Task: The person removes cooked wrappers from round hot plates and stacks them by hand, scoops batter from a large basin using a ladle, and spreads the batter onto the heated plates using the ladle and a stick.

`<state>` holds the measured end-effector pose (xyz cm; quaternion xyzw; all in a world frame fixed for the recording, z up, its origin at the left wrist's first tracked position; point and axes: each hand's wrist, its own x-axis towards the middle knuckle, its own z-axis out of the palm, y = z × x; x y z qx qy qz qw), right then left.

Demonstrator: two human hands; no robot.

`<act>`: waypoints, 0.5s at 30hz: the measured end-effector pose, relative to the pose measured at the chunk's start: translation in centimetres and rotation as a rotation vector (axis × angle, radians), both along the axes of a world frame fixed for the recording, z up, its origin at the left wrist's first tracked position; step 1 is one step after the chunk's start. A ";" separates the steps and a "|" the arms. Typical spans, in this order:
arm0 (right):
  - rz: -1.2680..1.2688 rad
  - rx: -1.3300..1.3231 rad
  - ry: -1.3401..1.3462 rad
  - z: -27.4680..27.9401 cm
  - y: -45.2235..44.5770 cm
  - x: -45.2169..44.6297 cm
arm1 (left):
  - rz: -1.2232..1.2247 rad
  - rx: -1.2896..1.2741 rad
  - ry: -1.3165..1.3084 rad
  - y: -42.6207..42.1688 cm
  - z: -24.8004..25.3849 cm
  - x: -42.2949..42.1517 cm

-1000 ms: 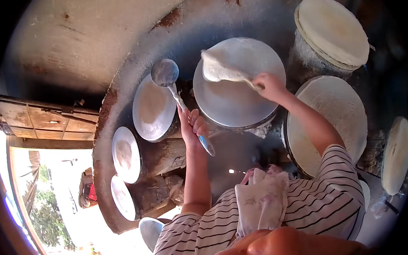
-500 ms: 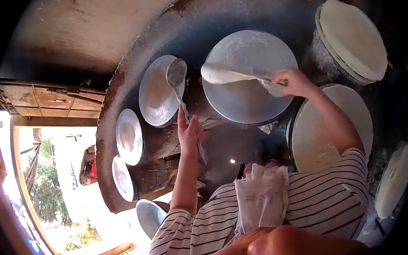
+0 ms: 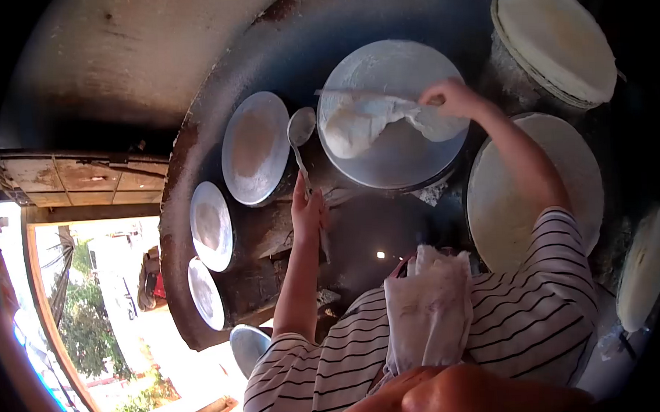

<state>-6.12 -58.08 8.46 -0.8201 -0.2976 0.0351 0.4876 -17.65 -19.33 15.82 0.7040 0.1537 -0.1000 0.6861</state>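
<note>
My left hand (image 3: 309,208) is closed round the handle of a metal ladle (image 3: 301,126), whose round bowl points up beside a round griddle (image 3: 255,147). Over the large round griddle (image 3: 397,63), my right hand (image 3: 449,99) grips a thin flat stick (image 3: 340,93). A limp white sheet of dough (image 3: 356,127) hangs from the stick, its lower part over the griddle surface. The fingertips of my right hand are partly blurred.
Stacked flatbreads (image 3: 555,41) stand at the upper right. A pale flatbread (image 3: 502,191) covers another griddle below them. Two smaller griddles (image 3: 211,226) (image 3: 206,294) line the left, above a metal bowl (image 3: 249,349). More flatbreads (image 3: 642,270) are far right.
The white sheet on the stick has spread out and hangs lower over the large griddle. My right hand has moved slightly left, and the ladle has shifted right of the griddle beside it.
</note>
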 end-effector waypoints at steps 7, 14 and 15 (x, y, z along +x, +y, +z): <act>-0.199 -0.090 0.216 1.4 -4.7 -5.3 | 0.046 -0.375 0.155 0.8 2.1 -2.7; -0.232 -0.313 -0.299 2.8 -3.1 -15.3 | -0.090 -0.965 0.103 1.6 3.3 -2.5; -0.278 -0.385 -0.348 4.0 -2.8 -18.5 | -0.151 -0.900 0.047 2.8 4.6 -2.9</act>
